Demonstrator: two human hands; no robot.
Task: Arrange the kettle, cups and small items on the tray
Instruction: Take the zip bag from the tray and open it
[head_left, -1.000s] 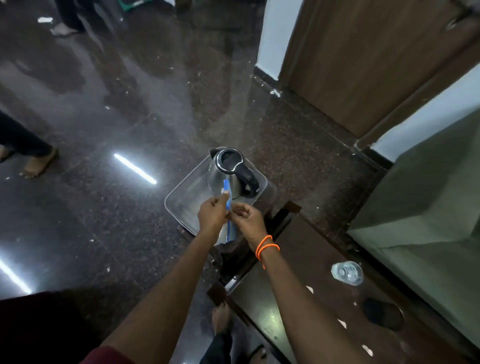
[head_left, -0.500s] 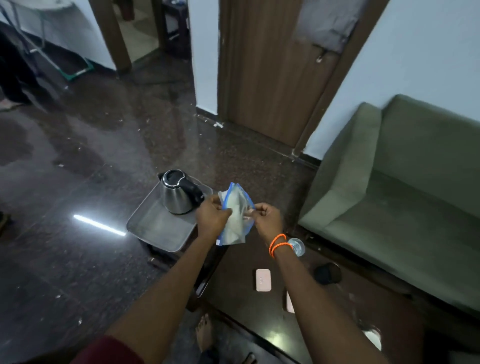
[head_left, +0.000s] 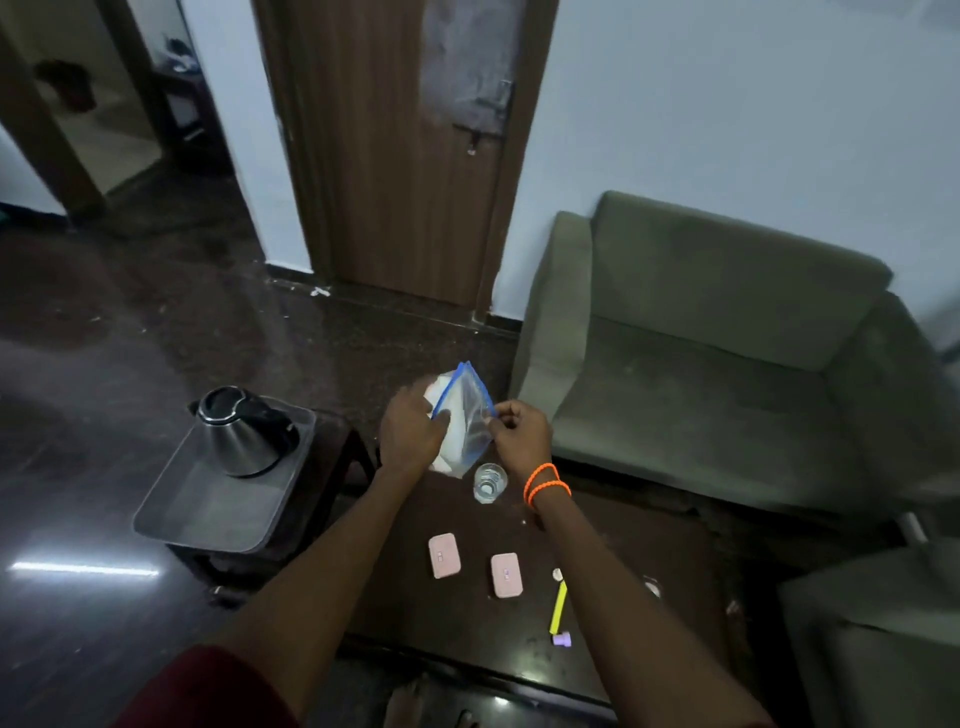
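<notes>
**me:** While both my hands are busy with this zip bag (head_left: 464, 415), figured I'd ask how you'd get the stuff over to the tray. My left hand (head_left: 413, 434) grips the bag's left side, fingers curled round the blue zip edge, and my right hand (head_left: 517, 434) pinches the other side near the top. So neither hand is free. The bag hangs over the far end of the dark table (head_left: 613, 561), mouth pointing up and away from me, long side roughly upright. Something whitish is inside, can't tell what.

**reply:** Where's the tray from the bag?

**me:** Off to my left, on a low stand beside the table. The tray (head_left: 208, 512) has the kettle (head_left: 241, 436) sitting upright on its far end, and the near half looks bare. So anything I pull out has to travel left, and my left hand is the nearer one for that.

**reply:** And the other small bits?

**me:** Glass cup (head_left: 490, 483) stands on the table right under the bag, between my wrists. Closer to me are two pink cases (head_left: 444, 556) side by side, a bit apart, then a yellow stick (head_left: 558, 605) with a small purple piece (head_left: 562, 640) at its near end, lying pointing toward and away from me. Those sit on my right arm's side.

**reply:** I'd guess: open the bag first, left hand ferries to the tray, right hand feeds it.

**me:** That's my thinking too. Main worry is clipping the cup when the bag comes down.
</notes>
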